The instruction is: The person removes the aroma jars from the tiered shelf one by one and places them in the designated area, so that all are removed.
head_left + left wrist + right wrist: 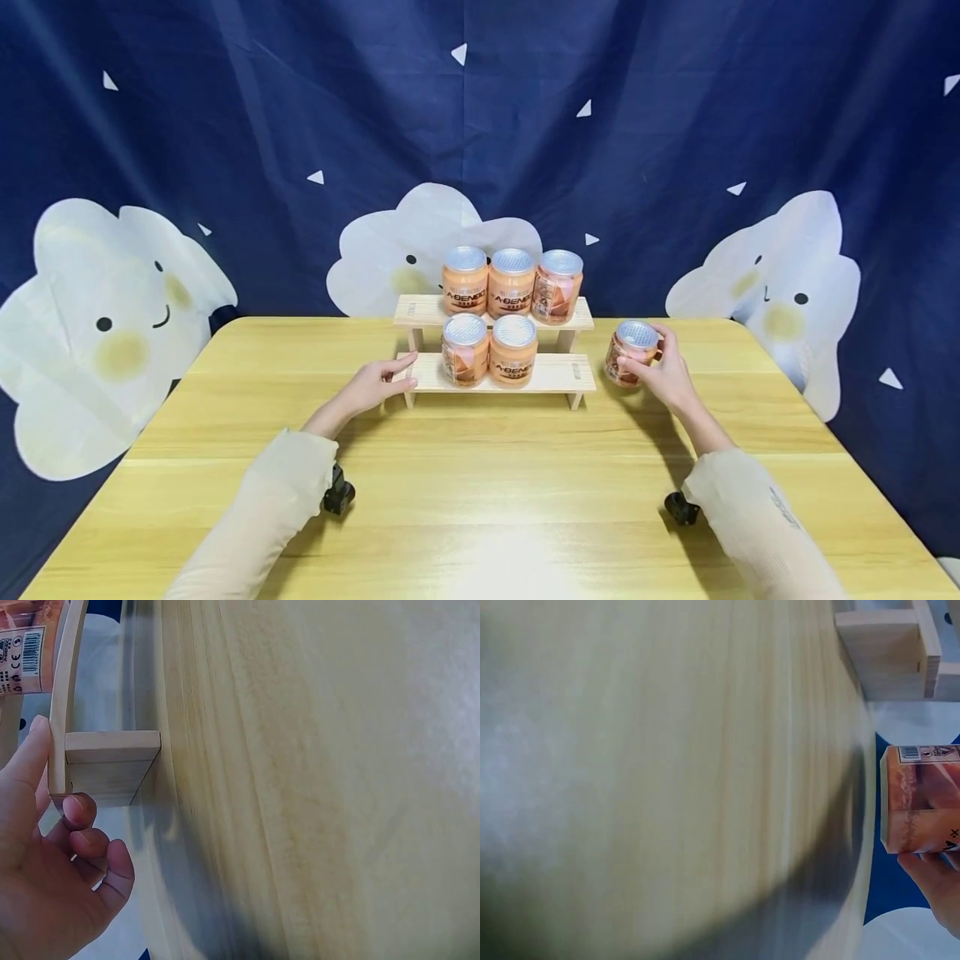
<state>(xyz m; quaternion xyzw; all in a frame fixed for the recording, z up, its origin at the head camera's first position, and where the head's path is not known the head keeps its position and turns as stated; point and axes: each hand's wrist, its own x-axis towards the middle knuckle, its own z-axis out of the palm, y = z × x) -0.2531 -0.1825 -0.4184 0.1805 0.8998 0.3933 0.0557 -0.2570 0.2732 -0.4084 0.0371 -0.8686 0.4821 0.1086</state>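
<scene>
Jar [623, 352] in the right hand [667, 375], right of centre in the head view, lid up. Gripped it between thumb and fingers, its base seemingly clear of the table [480, 467] at the right edge of the right wrist view. With the left hand [372, 385], left of centre in the head view, pinched the left end of the lower shelf [558, 375], fingertips to either side of the board. Counted two jars [513, 356] near the middle of that shelf, with bare board to their right; higher in the frame, a close row of three on the upper shelf [420, 311], the rightmost jar [557, 287] near its right end.

Judged a slip the first risk: with smooth-looking sides and a fingertip hold, could have dropped onto the table. On any leftward move, could have clipped the right end of the lower shelf if carried too low, or shoved the pair if carried too far. With a tug or uneven press from the left hand, could have tilted the board and toppled both. With a stray knuckle, could have knocked the rightmost jar off. Could not tell any join between the two shelves.
</scene>
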